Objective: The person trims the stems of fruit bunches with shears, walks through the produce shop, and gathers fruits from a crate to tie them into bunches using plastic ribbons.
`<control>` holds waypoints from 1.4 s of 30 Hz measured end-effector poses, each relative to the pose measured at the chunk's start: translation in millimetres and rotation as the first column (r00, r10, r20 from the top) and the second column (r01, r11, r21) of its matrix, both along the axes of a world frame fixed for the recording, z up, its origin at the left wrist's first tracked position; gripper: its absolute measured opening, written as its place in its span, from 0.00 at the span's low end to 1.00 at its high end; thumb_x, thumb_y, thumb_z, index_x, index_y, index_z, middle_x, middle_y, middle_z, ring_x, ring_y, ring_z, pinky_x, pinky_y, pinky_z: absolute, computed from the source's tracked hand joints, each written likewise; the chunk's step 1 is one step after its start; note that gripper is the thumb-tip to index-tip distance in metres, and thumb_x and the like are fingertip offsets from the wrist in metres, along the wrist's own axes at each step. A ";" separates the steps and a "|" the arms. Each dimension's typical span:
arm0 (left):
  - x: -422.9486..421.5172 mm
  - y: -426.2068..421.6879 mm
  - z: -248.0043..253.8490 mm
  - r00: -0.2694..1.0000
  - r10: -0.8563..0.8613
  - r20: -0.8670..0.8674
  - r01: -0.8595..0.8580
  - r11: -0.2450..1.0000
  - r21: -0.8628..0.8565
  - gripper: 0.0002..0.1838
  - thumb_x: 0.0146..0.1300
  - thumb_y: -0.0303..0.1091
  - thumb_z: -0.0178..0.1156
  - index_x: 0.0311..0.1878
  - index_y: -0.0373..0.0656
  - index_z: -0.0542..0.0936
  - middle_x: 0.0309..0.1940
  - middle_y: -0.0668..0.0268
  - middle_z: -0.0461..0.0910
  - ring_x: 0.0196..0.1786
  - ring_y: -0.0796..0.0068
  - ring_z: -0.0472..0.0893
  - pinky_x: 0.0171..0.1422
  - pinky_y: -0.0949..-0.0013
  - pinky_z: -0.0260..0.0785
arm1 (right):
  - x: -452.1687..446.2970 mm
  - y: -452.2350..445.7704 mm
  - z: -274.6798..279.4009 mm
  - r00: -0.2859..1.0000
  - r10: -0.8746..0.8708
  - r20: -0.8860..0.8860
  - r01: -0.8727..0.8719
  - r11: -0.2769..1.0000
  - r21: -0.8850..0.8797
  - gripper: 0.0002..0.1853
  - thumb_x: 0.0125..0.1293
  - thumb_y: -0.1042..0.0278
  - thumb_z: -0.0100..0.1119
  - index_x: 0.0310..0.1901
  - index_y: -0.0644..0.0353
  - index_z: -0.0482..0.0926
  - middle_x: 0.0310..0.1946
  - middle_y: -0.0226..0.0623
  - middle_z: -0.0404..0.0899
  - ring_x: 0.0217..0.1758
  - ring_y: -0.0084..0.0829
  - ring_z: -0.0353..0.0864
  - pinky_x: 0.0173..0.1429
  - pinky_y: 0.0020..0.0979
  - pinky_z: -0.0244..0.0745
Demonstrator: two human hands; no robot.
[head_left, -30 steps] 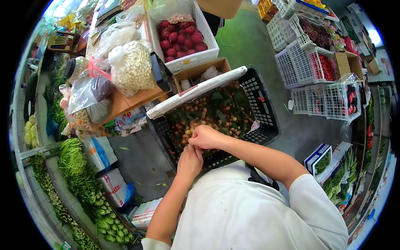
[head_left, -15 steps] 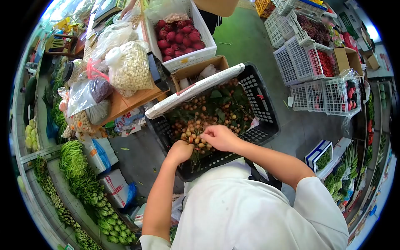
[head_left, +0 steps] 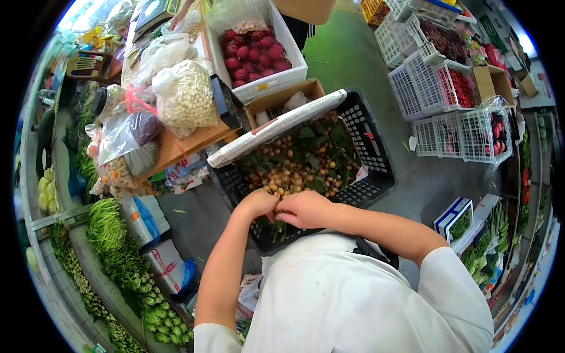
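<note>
Small round tan-brown fruit [head_left: 294,170], looking like longans, lie with green leaves and stems in a black slatted crate [head_left: 379,176] in front of me. My left hand [head_left: 259,204] is closed around the stems of one bunch at the crate's near side. Beside it, my right hand [head_left: 307,209] is curled closed at the same bunch, its fingertips meeting the left hand's fingers. Stem ends [head_left: 276,231] hang below the hands. What lies exactly between the fingers is partly hidden.
A white foam board [head_left: 276,126] lies across the crate's far left side. Behind stands a white crate [head_left: 265,88] of dark red fruit. Bagged goods [head_left: 185,97] cover the wooden table at left. White baskets [head_left: 462,138] stand right; leafy vegetables [head_left: 109,229] line the left shelf.
Both hands have moved nearer to my body, the right one more so. My right hand has come down from above the fruit to meet the left at the stems.
</note>
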State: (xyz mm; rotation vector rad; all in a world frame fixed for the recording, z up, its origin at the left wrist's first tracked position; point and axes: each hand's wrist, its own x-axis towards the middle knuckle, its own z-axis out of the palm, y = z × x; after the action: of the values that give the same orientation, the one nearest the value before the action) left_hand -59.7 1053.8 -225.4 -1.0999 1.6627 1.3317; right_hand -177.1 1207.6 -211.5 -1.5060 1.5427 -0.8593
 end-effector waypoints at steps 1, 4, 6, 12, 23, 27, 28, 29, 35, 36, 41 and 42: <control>-2.3 -2.3 2.2 1.000 -0.015 0.005 0.015 1.000 0.009 0.16 0.60 0.36 0.59 0.31 0.30 0.86 0.26 0.53 0.86 0.25 0.64 0.82 0.32 0.60 0.70 | 4.0 -3.1 1.0 0.981 0.118 -0.154 -0.109 0.992 0.065 0.13 0.71 0.54 0.61 0.41 0.54 0.86 0.31 0.44 0.86 0.36 0.49 0.86 0.42 0.46 0.81; -10.5 -5.5 9.2 0.995 -0.092 0.032 0.092 0.996 0.001 0.18 0.65 0.43 0.59 0.25 0.38 0.83 0.19 0.62 0.78 0.16 0.73 0.65 0.20 0.63 0.54 | 18.7 -12.6 -2.3 0.885 0.293 -0.362 -0.260 0.956 0.138 0.15 0.71 0.51 0.61 0.35 0.53 0.85 0.28 0.42 0.86 0.33 0.47 0.87 0.38 0.46 0.82; -13.0 -9.2 7.1 0.990 -0.048 0.134 0.031 0.992 0.124 0.22 0.70 0.45 0.57 0.22 0.43 0.77 0.15 0.68 0.69 0.16 0.76 0.62 0.20 0.64 0.50 | 27.6 -15.5 -5.0 0.833 0.325 -0.447 -0.283 0.946 0.161 0.16 0.71 0.54 0.60 0.32 0.57 0.86 0.27 0.40 0.86 0.32 0.45 0.88 0.36 0.45 0.82; -6.6 -8.1 -16.7 0.993 0.053 0.109 -0.069 0.986 0.149 0.20 0.71 0.47 0.57 0.24 0.46 0.76 0.15 0.72 0.65 0.16 0.77 0.59 0.22 0.66 0.47 | 36.2 -17.2 -36.7 0.803 0.340 -0.489 -0.300 0.940 0.162 0.16 0.70 0.55 0.62 0.35 0.60 0.84 0.26 0.43 0.85 0.29 0.45 0.87 0.34 0.46 0.82; 14.6 -5.8 -16.0 0.960 0.238 0.149 -0.265 0.942 0.205 0.16 0.66 0.44 0.57 0.25 0.45 0.80 0.19 0.73 0.74 0.18 0.81 0.60 0.21 0.70 0.50 | 13.5 2.8 -28.4 0.989 -0.017 -0.146 0.044 0.982 0.183 0.13 0.69 0.59 0.61 0.38 0.61 0.85 0.31 0.47 0.87 0.35 0.49 0.88 0.40 0.46 0.82; 25.3 5.7 -4.6 0.917 0.397 -0.033 -0.385 0.904 0.184 0.15 0.66 0.43 0.57 0.27 0.43 0.80 0.21 0.72 0.77 0.19 0.82 0.62 0.21 0.71 0.51 | 3.9 11.4 -39.0 0.950 -0.301 0.079 0.271 0.924 0.270 0.11 0.66 0.61 0.67 0.41 0.62 0.86 0.31 0.44 0.88 0.33 0.40 0.88 0.41 0.37 0.82; 28.9 8.6 -11.7 0.917 0.398 -0.032 -0.385 0.904 0.185 0.15 0.66 0.43 0.57 0.27 0.43 0.80 0.21 0.72 0.77 0.19 0.82 0.62 0.21 0.71 0.51 | 1.8 11.9 -41.6 0.900 -0.407 0.158 0.336 0.876 0.346 0.11 0.66 0.62 0.68 0.42 0.62 0.86 0.30 0.43 0.88 0.32 0.36 0.88 0.40 0.35 0.81; 32.4 11.5 -24.7 0.889 0.455 -0.050 -0.440 0.879 0.182 0.14 0.66 0.42 0.57 0.31 0.43 0.83 0.24 0.70 0.81 0.19 0.81 0.65 0.22 0.72 0.54 | 0.9 11.2 -41.1 0.876 -0.444 0.189 0.363 0.865 0.345 0.11 0.67 0.64 0.68 0.43 0.63 0.86 0.30 0.40 0.88 0.31 0.30 0.87 0.40 0.31 0.80; 38.9 22.1 -38.6 0.852 0.513 -0.107 -0.496 0.855 0.153 0.14 0.67 0.41 0.57 0.37 0.40 0.85 0.28 0.67 0.85 0.24 0.80 0.73 0.25 0.71 0.62 | -0.4 5.5 -37.1 0.909 -0.370 0.192 0.346 0.926 0.149 0.09 0.71 0.64 0.65 0.42 0.62 0.84 0.31 0.40 0.87 0.31 0.30 0.87 0.39 0.31 0.80; 40.1 23.0 -38.2 0.845 0.517 -0.135 -0.502 0.854 0.134 0.14 0.67 0.41 0.58 0.37 0.39 0.86 0.29 0.67 0.85 0.25 0.80 0.75 0.26 0.70 0.64 | 0.3 4.9 -35.6 0.909 -0.369 0.192 0.345 0.927 0.148 0.09 0.71 0.64 0.65 0.42 0.62 0.84 0.31 0.40 0.87 0.31 0.30 0.87 0.39 0.31 0.80; 50.6 30.5 -39.7 0.842 0.495 -0.216 -0.487 0.869 0.094 0.12 0.68 0.39 0.60 0.36 0.40 0.84 0.29 0.68 0.84 0.27 0.80 0.75 0.27 0.71 0.63 | 2.0 2.7 -23.8 0.922 -0.325 0.212 0.219 0.887 0.405 0.09 0.74 0.63 0.62 0.44 0.60 0.82 0.29 0.38 0.87 0.30 0.32 0.88 0.38 0.31 0.81; 53.2 32.6 -42.2 0.847 0.467 -0.252 -0.466 0.882 0.068 0.11 0.68 0.38 0.61 0.35 0.41 0.83 0.28 0.69 0.81 0.25 0.81 0.72 0.26 0.73 0.60 | 2.1 1.9 -19.8 0.922 -0.325 0.211 0.220 0.887 0.405 0.09 0.74 0.63 0.62 0.44 0.60 0.82 0.29 0.38 0.87 0.30 0.32 0.88 0.38 0.31 0.81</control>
State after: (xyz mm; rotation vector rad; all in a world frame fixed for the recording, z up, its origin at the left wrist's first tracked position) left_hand -6.5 1086.3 -267.7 -1.4414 1.6295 1.8588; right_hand -174.9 1209.4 -231.3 -0.8657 1.6216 -0.8317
